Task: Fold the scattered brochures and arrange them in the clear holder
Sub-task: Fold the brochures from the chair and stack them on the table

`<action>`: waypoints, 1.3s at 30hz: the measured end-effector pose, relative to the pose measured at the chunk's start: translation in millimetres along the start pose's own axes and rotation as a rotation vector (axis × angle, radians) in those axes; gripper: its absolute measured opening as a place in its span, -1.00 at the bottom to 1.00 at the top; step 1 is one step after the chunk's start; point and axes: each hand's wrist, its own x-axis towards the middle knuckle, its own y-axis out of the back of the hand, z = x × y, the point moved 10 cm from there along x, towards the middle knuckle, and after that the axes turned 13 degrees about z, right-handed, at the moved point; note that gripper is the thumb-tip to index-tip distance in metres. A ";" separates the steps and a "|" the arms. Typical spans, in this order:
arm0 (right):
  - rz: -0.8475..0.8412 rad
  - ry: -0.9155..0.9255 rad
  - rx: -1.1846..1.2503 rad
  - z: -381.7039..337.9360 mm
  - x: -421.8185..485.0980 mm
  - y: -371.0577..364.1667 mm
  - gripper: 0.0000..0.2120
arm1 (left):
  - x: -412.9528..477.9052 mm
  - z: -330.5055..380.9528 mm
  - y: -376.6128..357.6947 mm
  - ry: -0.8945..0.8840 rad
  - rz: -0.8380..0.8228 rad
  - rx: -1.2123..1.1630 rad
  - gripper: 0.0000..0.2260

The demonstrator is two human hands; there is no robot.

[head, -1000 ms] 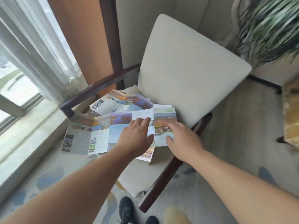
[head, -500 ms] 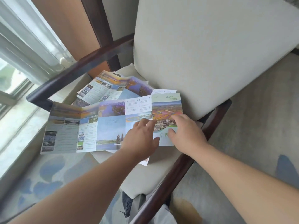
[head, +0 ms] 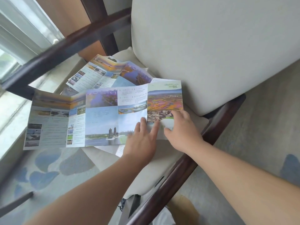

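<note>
Fingers (head: 140, 125) of the left hand (head: 141, 143) lie straight and slightly spread, pressing flat on the unfolded brochure (head: 100, 117) beside its cover-panel crease. Just beside it, the right hand (head: 185, 133) rests loosely extended fingers and thumb on that cover panel. Both forearms reach in low over the near edge of the chair seat (head: 152, 172). The brochure spans the seat and overhangs its left edge. It looks thin, light and floppy, so it is best taken by the cover's outer edge and turned along its creases. A second brochure (head: 103, 73) lies in the far left corner.
</note>
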 end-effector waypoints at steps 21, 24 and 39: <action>-0.269 -0.284 0.856 -162.9 -50.6 82.9 -0.57 | -85.6 -12.4 259.4 -0.223 0.599 -0.599 -0.49; -0.172 -0.261 0.756 -176.2 -57.5 105.0 -0.76 | -106.5 -8.8 279.7 -0.284 0.621 -0.691 -0.54; -0.241 0.521 0.656 -264.8 -151.5 155.6 -0.75 | -107.2 -100.3 335.3 0.695 0.652 -1.303 -0.60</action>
